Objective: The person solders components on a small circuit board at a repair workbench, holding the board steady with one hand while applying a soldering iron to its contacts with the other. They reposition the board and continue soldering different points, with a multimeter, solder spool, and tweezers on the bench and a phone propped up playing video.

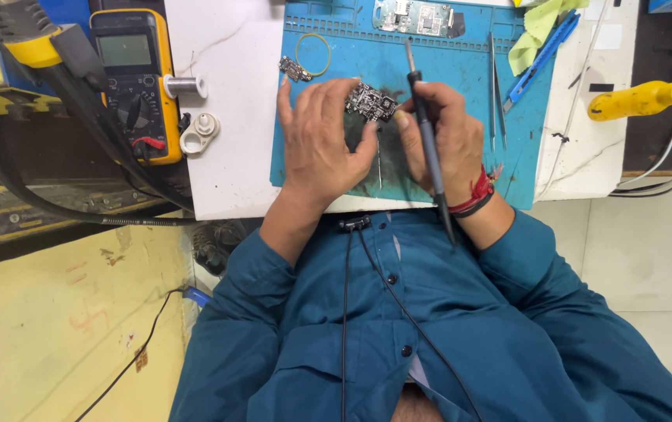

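A person in a teal shirt sits at a white worktop (230,168), seen from above, both hands over a blue repair mat (301,160).

The left hand (319,148) lies palm down with its fingers spread and slightly fanned. Its thumb and fingertips hold one edge of a small dark circuit board (372,101), which sits just beyond the fingertips, between the two hands and above the mat.

The right hand (449,137) pinches the board's other edge with thumb and forefinger. The same hand has a slim black soldering iron (427,137) tucked along its fingers like a parked pen. The metal tip points away from the body, past the board and not touching it, and the cord trails back over the wrist.

Beyond the left fingertips lie a smaller board fragment (295,69) and a yellow-green rubber ring (313,53). A pair of tweezers (495,86) lies outward of the right hand. A yellow multimeter (137,78) stands well out to the left hand's outer side.

The step in hand appears to be turning and inspecting the board, not soldering. Bringing the iron to bear would call for one hand steadying the board alone while the right hand regrips the iron, tip toward the board.
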Demonstrator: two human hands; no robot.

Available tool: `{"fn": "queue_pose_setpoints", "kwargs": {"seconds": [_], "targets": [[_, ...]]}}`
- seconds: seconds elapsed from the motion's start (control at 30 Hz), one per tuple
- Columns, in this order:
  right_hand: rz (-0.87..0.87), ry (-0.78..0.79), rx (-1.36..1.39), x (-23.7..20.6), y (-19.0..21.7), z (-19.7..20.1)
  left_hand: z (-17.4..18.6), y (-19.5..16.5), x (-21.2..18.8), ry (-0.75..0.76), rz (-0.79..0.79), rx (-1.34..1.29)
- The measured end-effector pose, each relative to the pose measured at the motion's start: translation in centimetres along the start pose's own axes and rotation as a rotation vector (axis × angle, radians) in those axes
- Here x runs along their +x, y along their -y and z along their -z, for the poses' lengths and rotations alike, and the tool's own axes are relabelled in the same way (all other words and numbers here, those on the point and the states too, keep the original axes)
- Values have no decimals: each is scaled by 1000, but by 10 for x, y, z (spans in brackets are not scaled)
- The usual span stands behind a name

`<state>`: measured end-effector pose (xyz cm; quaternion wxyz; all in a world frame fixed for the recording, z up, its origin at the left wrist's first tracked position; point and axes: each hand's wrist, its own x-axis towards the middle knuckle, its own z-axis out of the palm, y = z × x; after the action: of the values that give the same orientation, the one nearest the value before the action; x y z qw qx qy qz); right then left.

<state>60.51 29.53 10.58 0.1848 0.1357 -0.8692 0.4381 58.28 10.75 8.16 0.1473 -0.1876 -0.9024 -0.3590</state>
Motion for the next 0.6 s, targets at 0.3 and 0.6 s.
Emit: {"fn": "queue_pose_setpoints", "kwargs": {"seconds": [0.3,0.6], "targets": [[14,-62,23,-11,-23,4,-4,1,7,112,-51,-14],[13,-19,8,-9,-21,1,-3,2,6,94,-33,-38]]}}
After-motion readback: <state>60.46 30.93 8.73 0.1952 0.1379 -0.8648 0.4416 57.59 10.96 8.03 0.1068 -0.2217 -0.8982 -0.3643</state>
